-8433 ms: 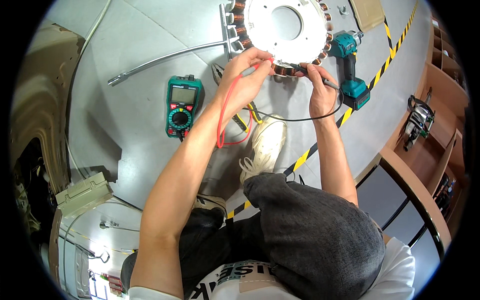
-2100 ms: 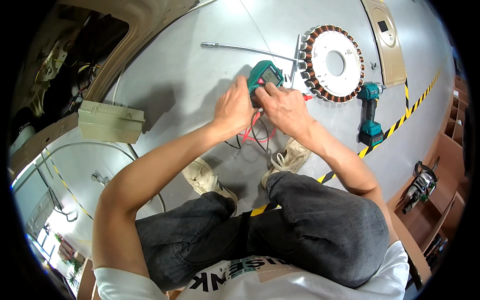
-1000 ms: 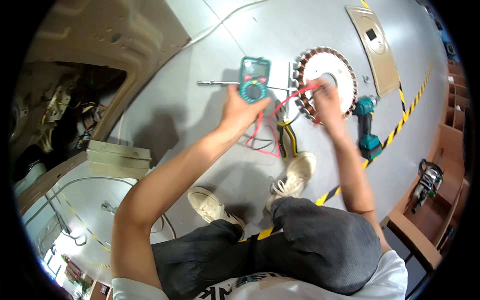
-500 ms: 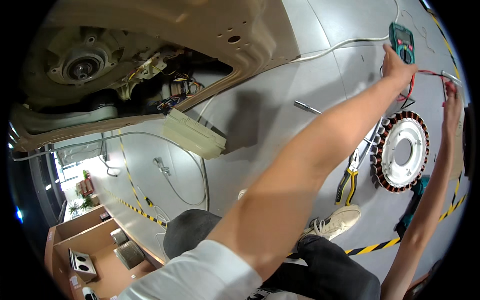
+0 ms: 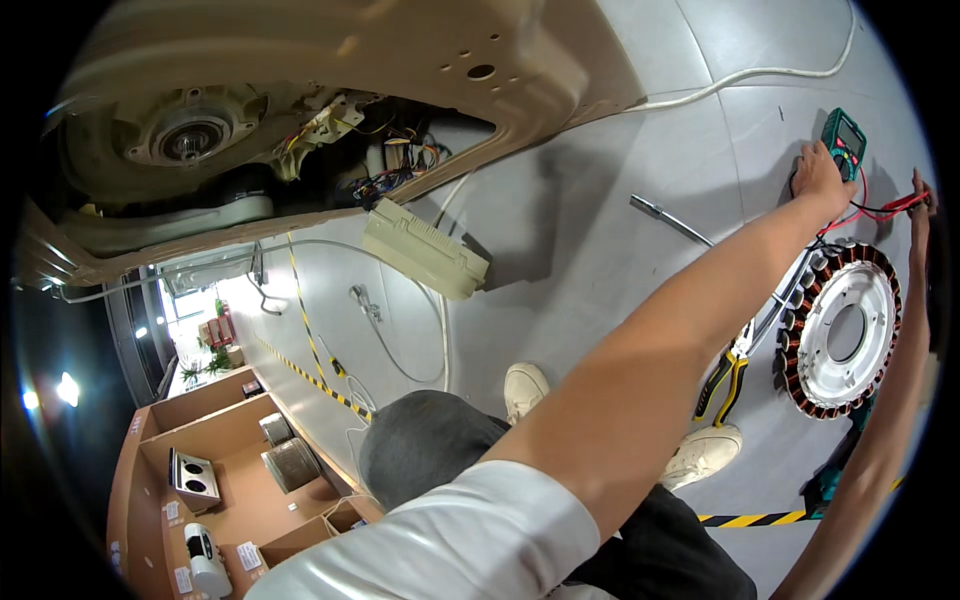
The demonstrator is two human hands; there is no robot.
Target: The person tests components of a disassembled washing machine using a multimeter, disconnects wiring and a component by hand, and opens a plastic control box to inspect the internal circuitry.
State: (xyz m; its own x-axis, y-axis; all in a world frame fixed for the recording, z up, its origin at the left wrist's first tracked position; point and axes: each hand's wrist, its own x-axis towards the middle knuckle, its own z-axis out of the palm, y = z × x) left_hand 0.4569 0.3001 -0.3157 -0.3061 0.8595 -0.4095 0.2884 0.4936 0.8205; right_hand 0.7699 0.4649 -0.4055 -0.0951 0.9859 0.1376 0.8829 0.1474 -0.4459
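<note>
meter (image 5: 847, 142) and leads (image 5: 872, 212) in hand

left hand (image 5: 822, 180) is curled round the meter; right hand (image 5: 924, 195) grips the leads. below both sits the stator (image 5: 814, 350), pliers (image 5: 727, 380) further down-left. left forearm (image 5: 640, 390) hides part of the bar (image 5: 672, 220); right forearm (image 5: 888, 430) partly covers the drill (image 5: 822, 488).

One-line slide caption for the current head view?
Left hand gripping a green multimeter, right hand holding its red and black leads, with a copper-wound ring on the grey floor.
</note>
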